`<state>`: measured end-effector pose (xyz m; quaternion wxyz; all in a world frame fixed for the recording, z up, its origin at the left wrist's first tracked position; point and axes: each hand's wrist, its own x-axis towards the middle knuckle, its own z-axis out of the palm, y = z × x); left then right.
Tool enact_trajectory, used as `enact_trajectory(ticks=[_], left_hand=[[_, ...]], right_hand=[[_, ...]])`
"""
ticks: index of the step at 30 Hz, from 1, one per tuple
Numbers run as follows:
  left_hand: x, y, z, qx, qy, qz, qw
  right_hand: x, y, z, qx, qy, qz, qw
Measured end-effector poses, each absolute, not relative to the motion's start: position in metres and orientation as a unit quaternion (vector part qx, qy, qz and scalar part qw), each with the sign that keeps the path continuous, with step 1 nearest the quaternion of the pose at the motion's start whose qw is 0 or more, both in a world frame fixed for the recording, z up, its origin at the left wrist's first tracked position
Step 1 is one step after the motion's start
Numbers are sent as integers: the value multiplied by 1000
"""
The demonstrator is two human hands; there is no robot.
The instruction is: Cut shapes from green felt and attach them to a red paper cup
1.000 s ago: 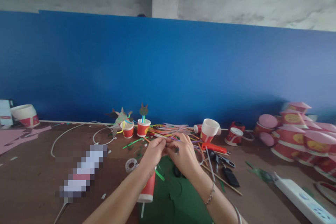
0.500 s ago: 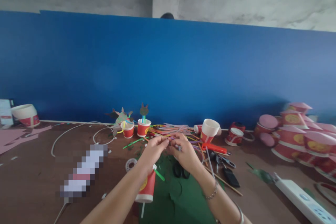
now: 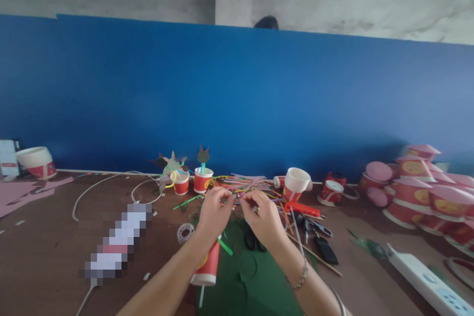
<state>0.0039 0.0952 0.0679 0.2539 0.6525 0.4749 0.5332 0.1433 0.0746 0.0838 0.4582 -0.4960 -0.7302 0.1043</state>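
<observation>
My left hand [image 3: 217, 212] and my right hand [image 3: 263, 215] face each other above the green paper [image 3: 252, 281]. Thumb and forefinger are pinched on both. Between the fingertips is something small and dark, too small to name. Below my left hand lies a red paper cup [image 3: 209, 267] on its side, with a green strip [image 3: 225, 246] and a white stick at its ends. Black scissor handles [image 3: 250, 242] show partly under my right hand. A tape roll [image 3: 185, 232] is left of my left wrist.
Behind my hands lie many coloured sticks [image 3: 248, 181]. Paper cups with cut-out animal heads [image 3: 203, 155] stand back left. At right are a white cup [image 3: 296, 180], an orange-red cutter [image 3: 301, 208], keys, a power strip [image 3: 431, 279] and stacked red cups [image 3: 413, 192]. A blue partition [image 3: 237, 98] closes the back.
My hands have drawn slightly apart, and the fingertips now pinch more narrowly, showing a small dark piece between them. Behind the partition, a dark rounded shape has moved right.
</observation>
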Motion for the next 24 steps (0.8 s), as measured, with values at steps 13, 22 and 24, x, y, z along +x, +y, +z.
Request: enact_trajectory(ticks=[13, 22, 24], left_hand=[[9, 92, 68, 593, 456, 532, 396], [8, 90, 75, 591, 442, 538, 407], [8, 91, 76, 594, 438, 538, 408]], right_hand=[[143, 73, 84, -539, -730, 164, 386], [145, 79, 80, -517, -721, 228, 402], [145, 79, 79, -520, -717, 239, 399]])
